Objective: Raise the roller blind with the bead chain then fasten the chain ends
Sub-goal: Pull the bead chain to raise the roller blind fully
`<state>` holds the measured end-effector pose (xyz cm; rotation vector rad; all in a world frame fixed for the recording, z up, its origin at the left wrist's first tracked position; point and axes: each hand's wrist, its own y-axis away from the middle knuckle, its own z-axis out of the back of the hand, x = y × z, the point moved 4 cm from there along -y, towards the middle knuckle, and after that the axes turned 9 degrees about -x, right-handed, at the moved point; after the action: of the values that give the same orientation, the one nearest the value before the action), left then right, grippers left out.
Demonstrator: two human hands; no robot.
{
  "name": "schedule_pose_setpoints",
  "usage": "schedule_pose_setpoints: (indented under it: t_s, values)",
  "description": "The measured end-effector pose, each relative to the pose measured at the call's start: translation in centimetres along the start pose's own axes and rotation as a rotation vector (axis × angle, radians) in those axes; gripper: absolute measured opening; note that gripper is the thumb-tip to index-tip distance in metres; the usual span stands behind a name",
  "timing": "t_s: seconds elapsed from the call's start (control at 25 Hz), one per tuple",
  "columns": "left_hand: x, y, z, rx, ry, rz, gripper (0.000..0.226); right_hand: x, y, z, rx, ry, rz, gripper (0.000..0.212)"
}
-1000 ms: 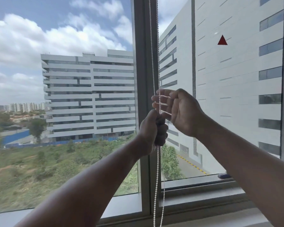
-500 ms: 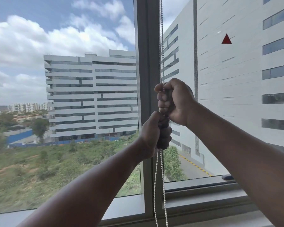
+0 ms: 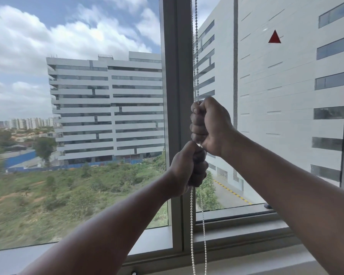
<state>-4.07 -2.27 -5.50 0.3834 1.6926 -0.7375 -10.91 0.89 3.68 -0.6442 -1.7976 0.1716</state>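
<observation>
We've got both fists clamped on the bead chain (image 3: 196,56) by the centre window frame (image 3: 177,96): right hand (image 3: 211,124) above, left hand (image 3: 189,167) touching just below. Blind's out of view, prob. raised. Next: fasten the chain ends w/o losing tension.

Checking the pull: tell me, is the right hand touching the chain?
Touching. The head view shows the right hand fisted around the chain, which enters its grip from above.

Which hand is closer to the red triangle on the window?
Right. The right hand grips the bead chain below and left of the red triangle; the left hand is lower still.
</observation>
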Motion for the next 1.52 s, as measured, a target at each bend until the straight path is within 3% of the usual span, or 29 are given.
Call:
schedule_pose_setpoints:
  t_s: [0.2, 0.28, 0.4, 0.48, 0.56, 0.64, 0.72, 0.96, 1.28, 1.52]
  values:
    - [2.4, 0.8, 1.0, 0.103, -0.164, 0.101, 0.029, -2.8, 1.6, 1.6, 0.023, -0.038, 0.020, 0.031]
    - [0.7, 0.7, 1.4, 0.143, -0.375, 0.096, 0.033, -2.3, 1.7, 1.6, 0.038, -0.025, 0.032, 0.033]
    - [-3.3, 0.2, 2.9, 0.042, -0.690, -0.013, 0.033, -2.0, 2.0, 1.8, 0.042, -0.027, 0.022, 0.034]
    - [-6.9, 0.0, 2.9, -0.064, -0.591, -0.137, 0.032, -2.1, 2.2, 2.0, 0.039, -0.025, 0.013, 0.033]
    - [-10.6, -0.3, 1.8, -0.149, -0.287, -0.212, 0.035, -2.2, 2.5, 1.9, 0.049, -0.018, 0.024, 0.032]
    - [-13.5, -0.7, 0.0, -0.157, -0.022, -0.238, 0.039, -2.4, 2.8, 1.4, 0.076, -0.032, 0.034, 0.035]
    - [-14.8, -0.6, -1.8, -0.121, 0.092, -0.241, 0.040, -2.6, 3.2, 1.0, 0.102, -0.062, 0.042, 0.039]
    - [-12.7, -0.2, -2.6, -0.147, 0.143, -0.356, 0.035, -4.1, 5.2, 1.6, 0.134, -0.063, 0.076, 0.046]
    - [-9.2, 0.6, -1.6, -0.082, 0.177, -0.335, 0.039, -7.2, 7.1, 2.4, 0.129, -0.110, 0.015, 0.042]
    - [-5.6, 1.8, -0.8, -0.093, 0.179, -0.302, 0.035, -10.6, 8.7, 3.1, 0.131, -0.166, -0.036, 0.052]
